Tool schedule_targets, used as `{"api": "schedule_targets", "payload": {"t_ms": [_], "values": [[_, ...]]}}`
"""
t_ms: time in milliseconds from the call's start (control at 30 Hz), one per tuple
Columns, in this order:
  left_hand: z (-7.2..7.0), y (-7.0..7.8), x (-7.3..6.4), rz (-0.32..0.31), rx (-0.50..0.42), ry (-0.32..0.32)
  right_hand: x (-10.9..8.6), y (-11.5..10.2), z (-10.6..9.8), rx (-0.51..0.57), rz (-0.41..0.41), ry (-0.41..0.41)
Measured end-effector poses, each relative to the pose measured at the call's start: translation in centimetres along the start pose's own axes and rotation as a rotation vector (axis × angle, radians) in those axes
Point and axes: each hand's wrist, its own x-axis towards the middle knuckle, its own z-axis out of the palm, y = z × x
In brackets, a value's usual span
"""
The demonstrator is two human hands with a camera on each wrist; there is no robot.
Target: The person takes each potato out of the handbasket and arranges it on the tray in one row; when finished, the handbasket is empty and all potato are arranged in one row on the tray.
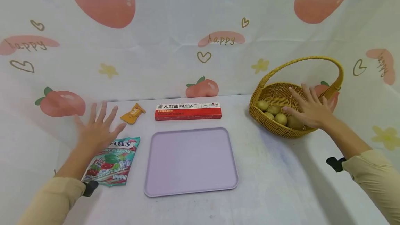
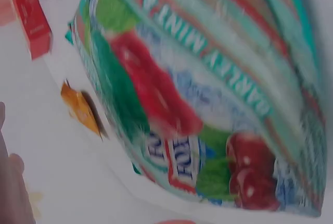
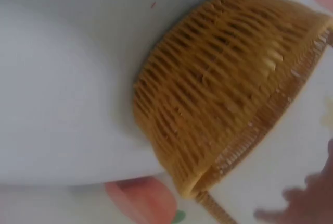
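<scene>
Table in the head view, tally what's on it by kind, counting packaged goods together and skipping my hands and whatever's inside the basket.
Packaged goods: 3 (Fox's bag, pasta box, small orange packet)
Tray: 1
Wicker basket: 1
Total: 5

Through my feed I saw the teal plastic candy bag partly behind the left hand, and the small orange packet just right of that hand. Between the hands lay the flat lilac rectangular tray, the long red-and-white box behind it. Round olive-brown produce sat in the yellow wicker basket at the right hand.
</scene>
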Motion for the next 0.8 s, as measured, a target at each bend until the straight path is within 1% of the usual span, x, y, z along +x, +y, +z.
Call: {"api": "schedule_targets", "payload": {"t_ms": [100,200,300,367,433,600,700,800], "values": [[0.1,1.0,-0.3,0.048,-0.019,-0.003,-0.2,0.0,-0.8,0.139,-0.040,-0.078],[0.6,1.9,-0.5,0.113,-0.041,-0.011,-0.3,0.4,-1.3,0.267,-0.062,-0.136],[1.4,2.5,-0.5,0.191,-0.039,-0.030,-0.2,1.0,-1.6,0.348,-0.068,-0.198],[1.8,2.9,-0.7,0.238,-0.025,-0.051,0.0,1.5,-1.6,0.396,-0.057,-0.255],[2.2,3.4,-0.9,0.284,-0.031,-0.082,0.0,1.9,-1.7,0.430,-0.033,-0.321],[2.9,4.8,-1.5,0.380,-0.082,-0.160,0.3,2.9,-1.7,0.530,0.008,-0.471],[3.2,5.4,-1.8,0.430,-0.090,-0.183,0.7,3.5,-1.5,0.603,0.043,-0.541],[3.4,5.8,-2.0,0.471,-0.086,-0.194,1.0,4.0,-1.3,0.631,0.093,-0.594]]}}
